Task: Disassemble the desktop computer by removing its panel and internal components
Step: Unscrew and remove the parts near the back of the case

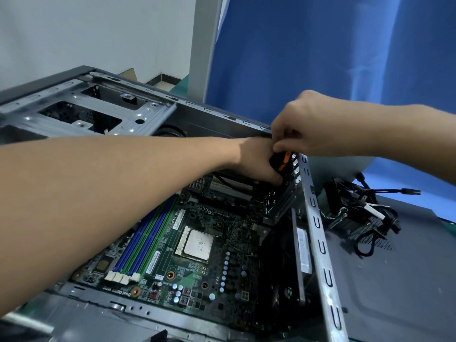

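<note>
Two hands meet at the far corner of the open case (81,104), which lies on its side with the motherboard (197,245) exposed. The left hand (254,161), arm stretched across the board, has its grip wrapped round a black-and-orange tool (281,164). The right hand (306,124), wrist bent downward, pinches the tool's top.

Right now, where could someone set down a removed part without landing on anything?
Bare: the near stretch of the grey panel, right of the case rail, nearer than the cable pile. Crowded: the panel's far end under that pile, the motherboard, and the far corner round the tool.
</note>
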